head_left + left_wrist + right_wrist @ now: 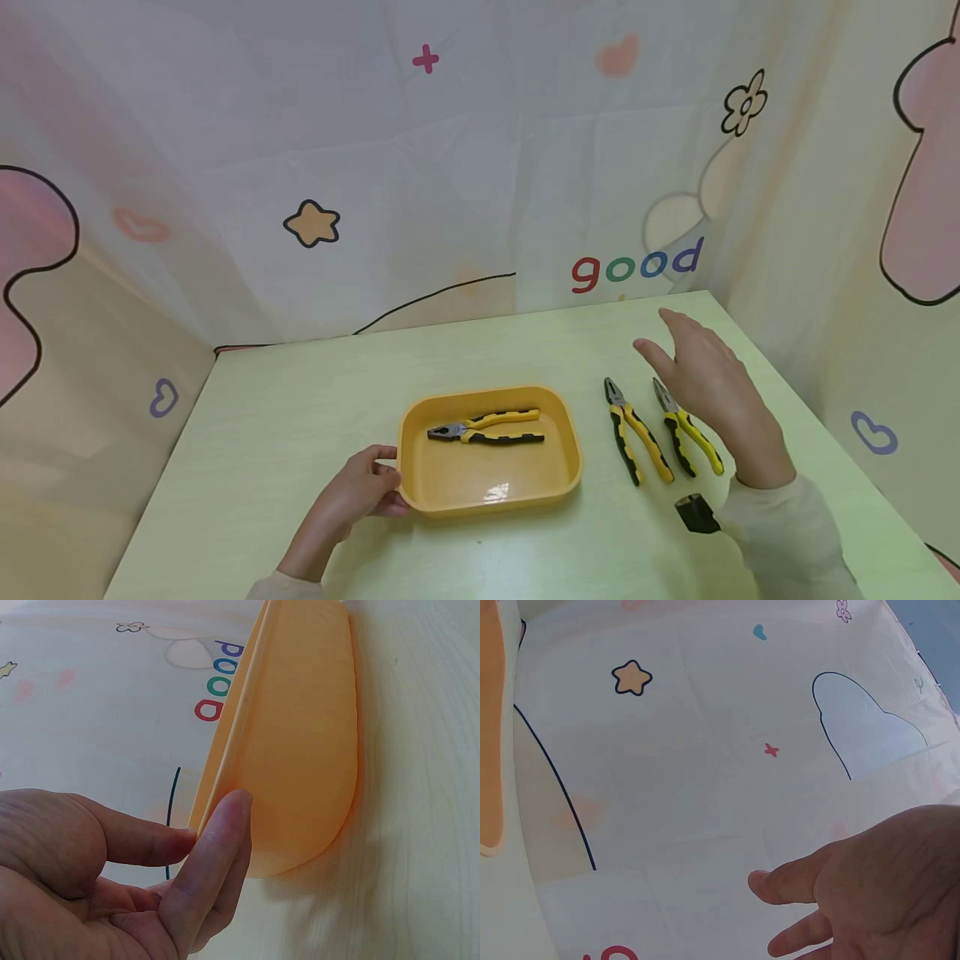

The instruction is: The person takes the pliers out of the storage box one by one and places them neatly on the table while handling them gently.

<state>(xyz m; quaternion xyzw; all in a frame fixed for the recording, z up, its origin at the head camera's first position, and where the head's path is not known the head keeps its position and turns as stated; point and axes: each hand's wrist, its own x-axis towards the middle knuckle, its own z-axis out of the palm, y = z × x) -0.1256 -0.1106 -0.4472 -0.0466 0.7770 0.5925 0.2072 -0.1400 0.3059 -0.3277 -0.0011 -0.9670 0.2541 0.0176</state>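
Observation:
My left hand (363, 487) pinches the left rim of a yellow plastic tray (495, 498), thumb on one side and fingers on the other, as the left wrist view shows at the tray's wall (300, 742). Inside the tray lies a pair of combination pliers (487, 427) with yellow and black handles, jaws pointing left. My right hand (712, 375) is raised over the right side of the table, fingers extended and holding nothing. Below it lie long-nose pliers (686, 429), their tips partly beside the hand. Another pair of combination pliers (637, 429) lies between them and the tray.
A pale green table (300, 400) bears everything. Behind it and at both sides hangs a printed cloth (450, 192) with a star, hearts and the word "good". A black wrist-camera piece (697, 512) sticks out by the right sleeve.

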